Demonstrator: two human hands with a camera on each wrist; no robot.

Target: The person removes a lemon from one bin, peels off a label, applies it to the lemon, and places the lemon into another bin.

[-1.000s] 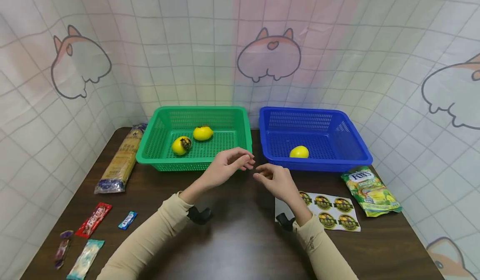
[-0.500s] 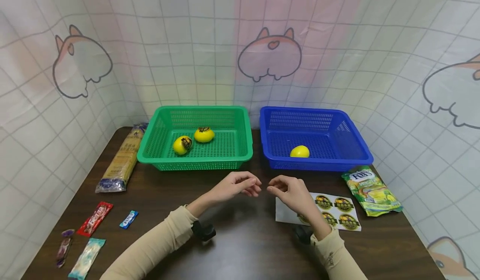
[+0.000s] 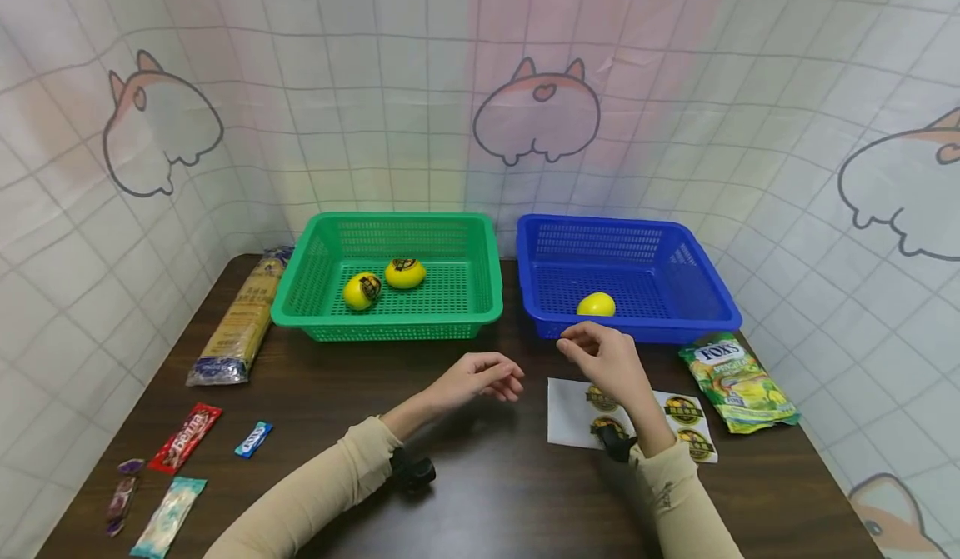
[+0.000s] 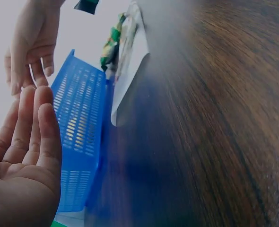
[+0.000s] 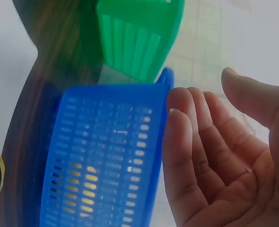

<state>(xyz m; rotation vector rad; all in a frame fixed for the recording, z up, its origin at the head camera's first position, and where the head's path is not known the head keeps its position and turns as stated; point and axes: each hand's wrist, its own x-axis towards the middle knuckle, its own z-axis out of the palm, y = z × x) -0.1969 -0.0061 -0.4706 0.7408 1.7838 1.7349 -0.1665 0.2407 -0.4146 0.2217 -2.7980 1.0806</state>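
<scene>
My right hand (image 3: 607,363) hovers just before the blue basket (image 3: 675,331), above a white sheet of round stickers (image 3: 566,421). In the right wrist view its fingers (image 5: 177,151) are gently bent, with nothing between them and the thumb. One plain lemon (image 3: 597,304) lies in the blue basket near its front wall. My left hand (image 3: 480,378) is over the table, left of the sheet, palm side showing and nothing held in the left wrist view. Two lemons with dark stickers, one lemon (image 3: 362,291) in front of the other lemon (image 3: 405,273), lie in the green basket (image 3: 386,322).
A green candy bag (image 3: 738,384) lies right of the sticker sheet. To the left are a long pack of noodles (image 3: 243,317), a red wrapper (image 3: 186,438), a small blue candy (image 3: 253,440), a purple-ended candy (image 3: 122,496) and a pale teal wrapper (image 3: 168,517). A patterned curtain (image 3: 390,126) stands behind.
Both hands came back from between the baskets toward the table. Then the right hand moved right and forward to the blue basket's front, while the left stayed nearly in place. The lemons stay in their baskets.
</scene>
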